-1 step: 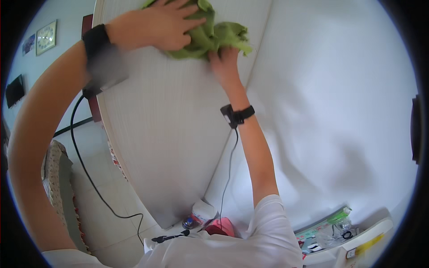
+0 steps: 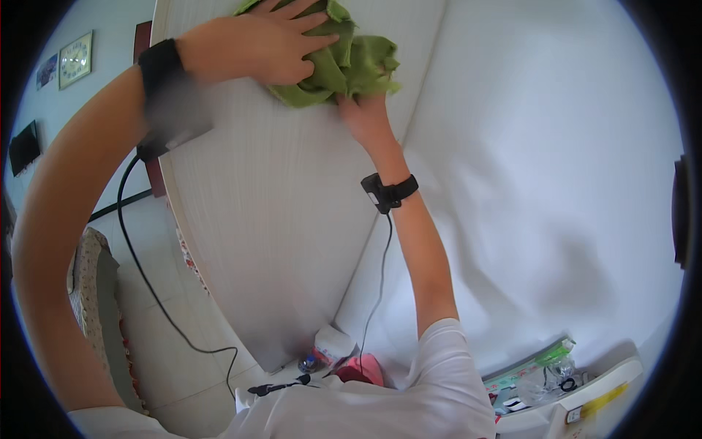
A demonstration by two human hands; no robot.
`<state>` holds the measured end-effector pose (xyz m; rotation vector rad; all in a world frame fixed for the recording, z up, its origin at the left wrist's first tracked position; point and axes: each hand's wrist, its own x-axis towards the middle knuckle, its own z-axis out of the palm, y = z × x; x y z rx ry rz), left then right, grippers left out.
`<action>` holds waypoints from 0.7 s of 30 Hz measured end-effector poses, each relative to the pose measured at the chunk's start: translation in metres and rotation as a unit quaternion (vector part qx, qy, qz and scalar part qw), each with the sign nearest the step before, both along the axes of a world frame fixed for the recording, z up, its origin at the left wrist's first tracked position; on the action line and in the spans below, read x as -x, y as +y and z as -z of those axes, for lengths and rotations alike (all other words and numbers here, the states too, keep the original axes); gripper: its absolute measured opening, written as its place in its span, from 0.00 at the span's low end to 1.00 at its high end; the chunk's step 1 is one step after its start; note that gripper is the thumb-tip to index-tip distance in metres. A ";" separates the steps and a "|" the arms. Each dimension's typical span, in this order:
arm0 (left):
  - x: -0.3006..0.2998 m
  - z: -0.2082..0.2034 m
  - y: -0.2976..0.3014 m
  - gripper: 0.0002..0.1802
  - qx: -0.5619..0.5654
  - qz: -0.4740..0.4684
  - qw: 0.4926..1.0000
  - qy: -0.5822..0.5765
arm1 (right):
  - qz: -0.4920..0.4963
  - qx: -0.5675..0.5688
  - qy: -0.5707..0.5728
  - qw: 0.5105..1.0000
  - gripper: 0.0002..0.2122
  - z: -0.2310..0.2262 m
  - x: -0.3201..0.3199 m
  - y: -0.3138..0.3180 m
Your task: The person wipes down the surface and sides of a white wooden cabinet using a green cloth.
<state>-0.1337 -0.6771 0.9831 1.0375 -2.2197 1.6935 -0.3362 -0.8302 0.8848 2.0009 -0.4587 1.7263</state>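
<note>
A crumpled green cloth lies against the upper part of a pale wood-grain panel. My left hand rests on the cloth with its fingers spread, pressing it to the panel. Just below and to the right, my right hand has the cloth's lower edge in its grip; its fingertips are hidden under the folds. Both wrists wear black straps with small devices and cables.
A white wall meets the panel on the right. Low at the right, a white shelf holds plastic bags and a green box. Near the panel's foot are a bottle and a pink item. A wall clock hangs at left.
The cloth's right part has shifted slightly down and left, now covering more of my right fingers. My left hand stays almost in place.
</note>
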 end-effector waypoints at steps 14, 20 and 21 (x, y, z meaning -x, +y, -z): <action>0.042 0.136 0.004 0.29 0.167 0.092 0.898 0.397 | -0.007 -0.132 0.005 0.991 0.24 0.062 0.049 -0.012; 0.035 0.322 0.037 0.32 0.075 -0.052 0.829 0.551 | -0.040 -0.251 0.030 0.967 0.28 0.250 0.010 0.065; 0.023 0.341 0.036 0.30 0.078 -0.037 0.828 0.554 | -0.061 -0.275 0.071 0.957 0.30 0.263 0.007 0.082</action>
